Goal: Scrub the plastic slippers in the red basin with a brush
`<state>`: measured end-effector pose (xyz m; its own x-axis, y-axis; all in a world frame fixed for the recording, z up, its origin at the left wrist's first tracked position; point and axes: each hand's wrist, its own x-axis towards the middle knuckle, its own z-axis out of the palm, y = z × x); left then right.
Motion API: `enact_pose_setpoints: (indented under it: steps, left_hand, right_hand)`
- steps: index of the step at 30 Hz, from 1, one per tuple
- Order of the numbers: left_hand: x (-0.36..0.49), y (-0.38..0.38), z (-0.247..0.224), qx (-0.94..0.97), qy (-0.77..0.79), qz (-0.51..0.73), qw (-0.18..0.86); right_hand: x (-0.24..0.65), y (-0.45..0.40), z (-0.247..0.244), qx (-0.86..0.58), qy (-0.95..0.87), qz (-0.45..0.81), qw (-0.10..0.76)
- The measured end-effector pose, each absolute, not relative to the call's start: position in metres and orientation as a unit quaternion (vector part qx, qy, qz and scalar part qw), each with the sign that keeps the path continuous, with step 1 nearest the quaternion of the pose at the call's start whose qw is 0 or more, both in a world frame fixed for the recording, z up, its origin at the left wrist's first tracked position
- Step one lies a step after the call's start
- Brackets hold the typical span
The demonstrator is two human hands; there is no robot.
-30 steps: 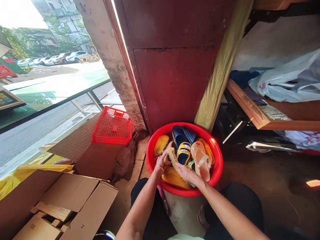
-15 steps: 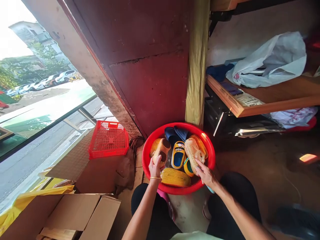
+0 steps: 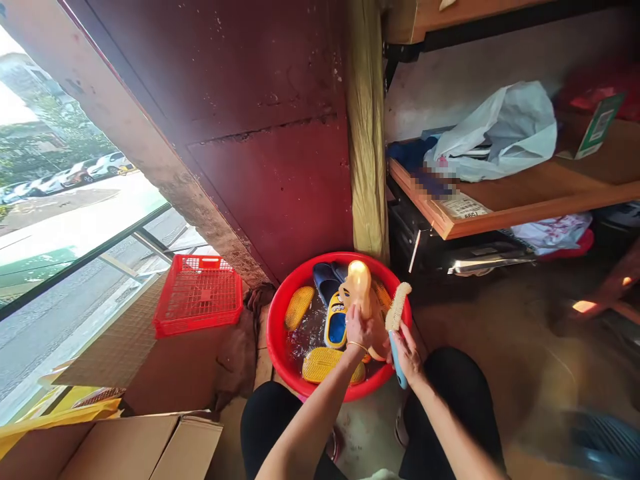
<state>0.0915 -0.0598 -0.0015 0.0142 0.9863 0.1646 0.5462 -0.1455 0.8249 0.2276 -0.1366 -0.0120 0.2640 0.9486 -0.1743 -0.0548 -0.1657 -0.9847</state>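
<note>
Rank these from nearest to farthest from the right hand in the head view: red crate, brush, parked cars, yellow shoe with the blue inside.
1. Brush: held in the right hand.
2. Yellow shoe with the blue inside: in the basin.
3. Red crate: left of the basin.
4. Parked cars: outdoors, far left.

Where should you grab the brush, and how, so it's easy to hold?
Probably by the blue handle, from the right, where the right hand holds it. The brush slants with its pale bristles at the far end, while the slim, long handle points back toward the wearer, giving fingers something to wrap around.
</note>
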Motion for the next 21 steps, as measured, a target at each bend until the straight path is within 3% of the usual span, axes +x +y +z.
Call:
enact_pose_setpoints:
  steps: [4, 7, 12, 15, 21]
  left_hand:
    - [0.102, -0.066, 0.001, 0.771, 0.571, 0.197, 0.201]
    - [0.107, -0.058, 0.013, 0.815, 0.527, 0.155, 0.185]
    - [0.086, -0.052, 0.014, 0.818, 0.391, 0.337, 0.253]
    - [0.034, -0.068, 0.007, 0.772, 0.450, 0.372, 0.249]
    - [-0.073, -0.108, 0.003, 0.781, 0.565, -0.055, 0.262]
  right_hand:
    - [0.227, -0.128, -0.018, -0.610, -0.422, 0.386, 0.548]
    - [0.223, -0.126, -0.020, -0.611, -0.436, 0.372, 0.545]
    - [0.227, -0.133, -0.010, -0.619, -0.405, 0.443, 0.507]
    - [0.229, -0.137, 0.000, -0.593, -0.384, 0.496, 0.505]
    - [0.219, -0.133, 0.005, -0.595, -0.414, 0.475, 0.499]
